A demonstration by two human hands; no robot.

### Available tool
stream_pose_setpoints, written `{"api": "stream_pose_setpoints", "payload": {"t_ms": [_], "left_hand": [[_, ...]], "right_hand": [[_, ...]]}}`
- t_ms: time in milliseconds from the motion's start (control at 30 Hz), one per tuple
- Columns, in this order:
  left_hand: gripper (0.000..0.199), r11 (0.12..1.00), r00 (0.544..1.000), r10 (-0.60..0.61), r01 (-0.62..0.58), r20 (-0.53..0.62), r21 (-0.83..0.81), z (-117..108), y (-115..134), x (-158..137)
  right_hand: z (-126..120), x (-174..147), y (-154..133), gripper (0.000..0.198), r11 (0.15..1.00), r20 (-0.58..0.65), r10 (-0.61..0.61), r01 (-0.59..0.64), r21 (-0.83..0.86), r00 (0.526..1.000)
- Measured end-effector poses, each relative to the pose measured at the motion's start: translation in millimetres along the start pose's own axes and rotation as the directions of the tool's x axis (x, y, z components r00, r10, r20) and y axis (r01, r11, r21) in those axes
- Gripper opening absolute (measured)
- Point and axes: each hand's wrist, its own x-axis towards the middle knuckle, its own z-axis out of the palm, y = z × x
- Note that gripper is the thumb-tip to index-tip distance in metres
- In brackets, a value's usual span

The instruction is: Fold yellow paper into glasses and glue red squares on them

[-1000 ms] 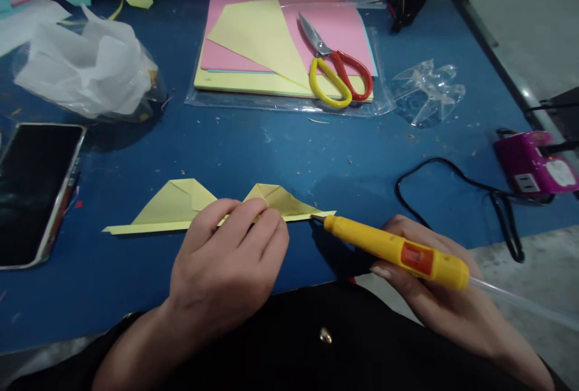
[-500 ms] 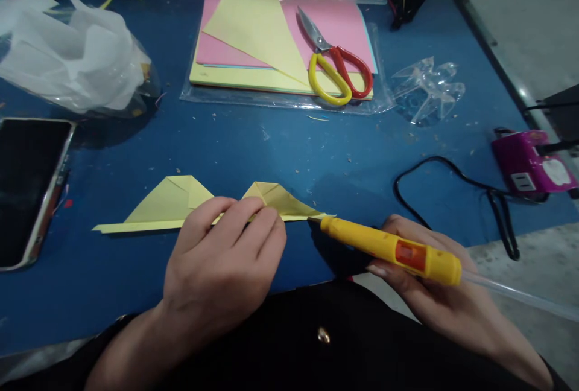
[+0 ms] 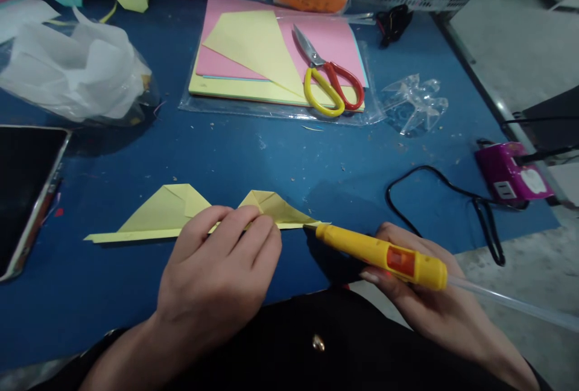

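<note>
A folded yellow paper with two peaked flaps and a long narrow strip lies across the blue table near its front edge. My left hand is closed over the middle of it, fingers bent and together, hiding that part. In my right hand is a yellow hot glue gun, with a clear glue stick sticking out of its back end. The dark nozzle touches or nearly touches the strip at the paper's right end. How my right fingers wrap the handle is mostly hidden.
Scissors rest on a stack of coloured paper at the back. A phone and a bag of white paper are at left. At right are a black cord, a purple power socket and clear plastic.
The whole view has shifted slightly, so things sit a little lower and further left. Both hands, the paper and the glue gun keep nearly the same places relative to each other.
</note>
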Motion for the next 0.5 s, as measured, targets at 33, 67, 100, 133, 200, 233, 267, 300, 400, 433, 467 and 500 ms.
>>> {"api": "stream_pose_setpoints", "payload": {"t_ms": [33, 67, 100, 133, 200, 233, 267, 300, 400, 433, 467, 500], "left_hand": [[0.029, 1.0, 1.0, 0.001, -0.001, 0.002, 0.0, 0.1, -0.1, -0.5], [0.029, 1.0, 1.0, 0.002, -0.002, 0.003, 0.001, 0.1, -0.4, -0.9], [0.029, 1.0, 1.0, 0.004, -0.004, 0.002, 0.003, 0.1, -0.6, -1.4], [0.029, 1.0, 1.0, 0.007, -0.007, 0.003, 0.004, 0.0, -0.9, -1.7], [0.028, 1.0, 1.0, 0.012, -0.012, 0.007, 0.007, 0.0, -1.2, -2.3], [0.029, 1.0, 1.0, 0.014, -0.014, 0.006, 0.006, 0.0, -1.3, -2.5], [0.03, 1.0, 1.0, 0.016, -0.016, 0.004, 0.003, 0.0, -1.2, -2.8], [0.03, 1.0, 1.0, 0.017, -0.017, 0.003, -0.002, 0.2, -1.1, -3.2], [0.031, 1.0, 1.0, -0.005, 0.005, 0.008, -0.018, 1.2, -0.9, -4.9], [0.031, 1.0, 1.0, -0.008, 0.008, 0.009, -0.022, 1.7, -1.0, -5.7], [0.032, 1.0, 1.0, -0.003, 0.003, 0.013, -0.024, 2.3, -1.3, -6.4], [0.032, 1.0, 1.0, 0.001, -0.001, 0.015, -0.026, 2.8, -1.5, -7.0]], "right_hand": [[0.2, -0.1, 0.0, 0.027, 1.0, -0.003, 0.002, -0.002, 0.002, 1.0], [0.4, -0.3, 0.0, 0.027, 1.0, -0.004, 0.007, -0.007, 0.006, 1.0], [0.6, -0.4, -0.1, 0.027, 1.0, -0.004, 0.013, -0.013, 0.012, 1.0], [0.8, -0.6, -0.3, 0.027, 1.0, -0.005, 0.019, -0.019, 0.02, 1.0], [1.0, -1.1, -0.6, 0.028, 0.999, -0.007, 0.035, -0.035, 0.036, 0.999], [1.2, -1.4, -0.8, 0.029, 0.998, -0.009, 0.041, -0.041, 0.043, 0.999], [1.4, -1.6, -1.0, 0.029, 0.998, -0.012, 0.044, -0.043, 0.048, 0.999], [1.6, -1.8, -1.2, 0.029, 0.998, -0.016, 0.048, -0.047, 0.051, 0.999], [1.5, -1.7, -2.0, 0.03, 0.996, -0.026, 0.063, -0.062, 0.058, 0.998], [1.1, -1.7, -2.3, 0.03, 0.995, -0.026, 0.073, -0.071, 0.063, 0.997], [0.4, -2.1, -2.5, 0.029, 0.994, -0.024, 0.084, -0.082, 0.071, 0.996], [-0.6, -2.8, -2.6, 0.029, 0.992, -0.023, 0.094, -0.092, 0.085, 0.995]]}}
